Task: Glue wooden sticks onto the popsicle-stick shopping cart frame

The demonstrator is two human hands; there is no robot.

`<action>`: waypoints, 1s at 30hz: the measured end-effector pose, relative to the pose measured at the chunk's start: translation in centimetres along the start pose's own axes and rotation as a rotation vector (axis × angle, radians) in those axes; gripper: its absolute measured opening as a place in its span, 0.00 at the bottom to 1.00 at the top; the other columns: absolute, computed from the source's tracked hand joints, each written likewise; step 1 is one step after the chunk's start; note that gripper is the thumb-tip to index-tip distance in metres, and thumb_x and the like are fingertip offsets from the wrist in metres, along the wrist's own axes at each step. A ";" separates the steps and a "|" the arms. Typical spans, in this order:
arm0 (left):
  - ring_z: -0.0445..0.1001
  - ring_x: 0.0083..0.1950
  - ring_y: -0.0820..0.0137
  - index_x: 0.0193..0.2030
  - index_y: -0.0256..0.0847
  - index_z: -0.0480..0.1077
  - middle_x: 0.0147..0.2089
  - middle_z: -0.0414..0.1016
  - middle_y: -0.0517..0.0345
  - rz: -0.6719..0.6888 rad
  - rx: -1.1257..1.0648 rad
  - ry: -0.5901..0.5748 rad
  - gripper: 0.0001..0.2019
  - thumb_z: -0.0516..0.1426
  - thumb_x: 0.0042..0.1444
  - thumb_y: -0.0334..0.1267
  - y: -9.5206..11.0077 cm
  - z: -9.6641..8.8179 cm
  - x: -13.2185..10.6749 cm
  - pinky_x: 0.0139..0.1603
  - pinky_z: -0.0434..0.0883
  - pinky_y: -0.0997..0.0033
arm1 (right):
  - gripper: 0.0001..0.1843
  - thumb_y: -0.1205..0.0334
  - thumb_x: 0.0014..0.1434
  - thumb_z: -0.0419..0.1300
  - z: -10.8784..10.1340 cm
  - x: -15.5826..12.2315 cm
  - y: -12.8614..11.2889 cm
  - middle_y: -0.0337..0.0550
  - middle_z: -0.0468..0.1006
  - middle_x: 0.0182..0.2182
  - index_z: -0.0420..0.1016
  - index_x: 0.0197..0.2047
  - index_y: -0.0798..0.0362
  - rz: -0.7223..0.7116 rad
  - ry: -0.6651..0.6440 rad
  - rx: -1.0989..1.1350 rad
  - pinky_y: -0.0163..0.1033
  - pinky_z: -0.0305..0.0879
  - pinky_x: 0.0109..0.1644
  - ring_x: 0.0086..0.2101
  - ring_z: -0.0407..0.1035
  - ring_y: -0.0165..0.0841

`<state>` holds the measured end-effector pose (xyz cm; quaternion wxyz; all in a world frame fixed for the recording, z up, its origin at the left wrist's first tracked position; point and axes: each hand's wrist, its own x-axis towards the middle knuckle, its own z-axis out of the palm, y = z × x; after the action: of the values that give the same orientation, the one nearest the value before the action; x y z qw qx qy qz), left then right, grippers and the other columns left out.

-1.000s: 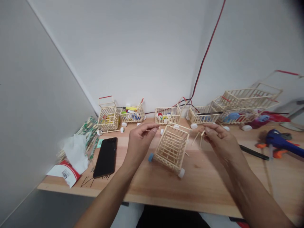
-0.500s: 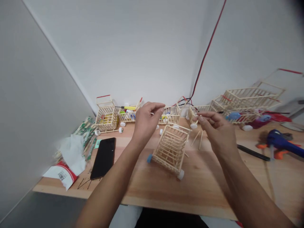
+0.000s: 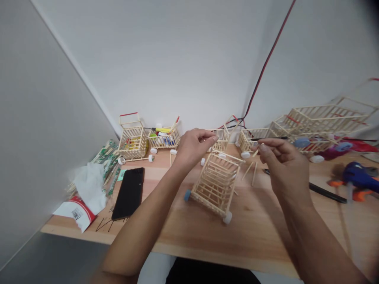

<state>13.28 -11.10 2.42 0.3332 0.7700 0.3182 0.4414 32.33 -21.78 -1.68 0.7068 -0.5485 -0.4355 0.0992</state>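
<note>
A small cart made of wooden sticks point(image 3: 216, 183) lies tipped on the wooden table point(image 3: 260, 232), with a blue wheel and a white wheel on its near side. My left hand point(image 3: 194, 148) hovers above and behind the cart with fingertips pinched; what they hold is too small to make out. My right hand point(image 3: 282, 163) is raised right of the cart, its fingers pinched on a short wooden stick point(image 3: 256, 152). Two loose sticks point(image 3: 251, 172) lie on the table under that hand.
More stick carts stand along the wall: one with a red handle point(image 3: 132, 138), another holding coloured bits point(image 3: 164, 139), and larger ones at right point(image 3: 319, 122). A black phone point(image 3: 129, 193), tissue and packets point(image 3: 89, 185) lie left. A black pen point(image 3: 325, 192) and blue glue gun point(image 3: 359, 177) lie right.
Both hands have risen and shifted slightly right over the last second. The left hand moved up from the cart's rim toward the back carts. The cart has stayed where it lay.
</note>
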 end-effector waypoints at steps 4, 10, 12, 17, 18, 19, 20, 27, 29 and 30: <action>0.78 0.42 0.65 0.35 0.41 0.81 0.40 0.83 0.52 0.019 -0.020 0.051 0.07 0.61 0.57 0.37 -0.6 0.3 -0.1 0.43 0.71 0.65 | 0.10 0.57 0.56 0.66 0.0 -0.2 0.1 0.42 0.81 0.31 0.77 0.40 0.51 -0.010 -0.021 0.031 0.37 0.69 0.41 0.34 0.73 0.31; 0.77 0.41 0.66 0.36 0.40 0.81 0.40 0.83 0.51 0.035 -0.024 0.059 0.07 0.61 0.57 0.37 -0.5 0.5 -0.3 0.42 0.71 0.67 | 0.13 0.53 0.57 0.65 0.1 -0.6 -0.5 0.42 0.82 0.34 0.77 0.43 0.49 0.018 -0.035 -0.054 0.36 0.70 0.35 0.35 0.74 0.32; 0.77 0.41 0.66 0.36 0.40 0.81 0.40 0.83 0.51 0.036 -0.006 0.060 0.07 0.61 0.57 0.38 -0.3 0.5 -0.3 0.42 0.71 0.66 | 0.12 0.53 0.58 0.65 0.2 -0.6 -0.6 0.41 0.82 0.34 0.77 0.43 0.49 -0.004 -0.030 -0.059 0.35 0.70 0.34 0.35 0.75 0.32; 0.78 0.41 0.66 0.37 0.40 0.81 0.40 0.83 0.51 0.022 0.017 0.038 0.08 0.61 0.57 0.40 0.0 0.8 -0.3 0.43 0.73 0.65 | 0.11 0.54 0.56 0.67 0.2 -0.4 -0.4 0.41 0.82 0.31 0.77 0.41 0.49 -0.025 -0.021 0.006 0.36 0.71 0.35 0.34 0.76 0.33; 0.78 0.42 0.66 0.37 0.41 0.81 0.41 0.83 0.52 0.017 0.015 0.037 0.08 0.61 0.57 0.40 -0.1 0.8 -0.3 0.43 0.73 0.65 | 0.11 0.54 0.56 0.67 0.2 -0.4 -0.4 0.41 0.82 0.32 0.77 0.41 0.49 -0.026 -0.029 0.017 0.37 0.72 0.36 0.35 0.76 0.33; 0.78 0.42 0.66 0.37 0.41 0.81 0.41 0.83 0.52 0.016 0.010 0.038 0.07 0.61 0.57 0.40 -0.2 0.9 -0.4 0.43 0.73 0.65 | 0.10 0.55 0.56 0.67 0.3 -0.4 -0.3 0.41 0.82 0.32 0.77 0.41 0.49 -0.033 -0.038 0.027 0.38 0.72 0.38 0.35 0.76 0.33; 0.78 0.42 0.66 0.37 0.41 0.81 0.41 0.83 0.52 0.018 0.005 0.046 0.07 0.61 0.57 0.39 -0.2 0.9 -0.4 0.43 0.73 0.66 | 0.10 0.55 0.57 0.67 0.3 -0.4 -0.3 0.40 0.82 0.33 0.78 0.41 0.48 -0.043 -0.048 0.035 0.38 0.72 0.40 0.36 0.76 0.33; 0.77 0.41 0.70 0.38 0.40 0.80 0.40 0.82 0.54 0.137 0.012 0.155 0.06 0.61 0.57 0.33 0.8 0.4 -1.2 0.38 0.70 0.71 | 0.07 0.58 0.58 0.66 0.6 -0.5 -0.2 0.39 0.82 0.33 0.78 0.41 0.46 -0.097 -0.083 0.023 0.41 0.71 0.43 0.36 0.76 0.33; 0.76 0.39 0.71 0.38 0.39 0.80 0.39 0.82 0.54 0.210 0.034 0.183 0.06 0.60 0.57 0.31 1.4 0.3 -1.5 0.36 0.69 0.72 | 0.07 0.58 0.58 0.66 0.7 -0.6 -0.3 0.38 0.82 0.33 0.78 0.41 0.46 -0.113 -0.096 0.016 0.41 0.71 0.43 0.36 0.76 0.33; 0.76 0.39 0.71 0.38 0.39 0.80 0.39 0.81 0.55 0.245 0.037 0.190 0.06 0.60 0.57 0.30 1.6 0.2 -1.6 0.36 0.68 0.72 | 0.07 0.59 0.59 0.66 0.7 -0.6 -0.4 0.38 0.82 0.33 0.78 0.41 0.46 -0.118 -0.106 0.012 0.41 0.71 0.44 0.37 0.76 0.33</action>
<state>13.16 -13.32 2.83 0.2308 0.7638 0.2603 0.5437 31.30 -21.79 -1.67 0.6906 -0.5118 -0.5033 0.0887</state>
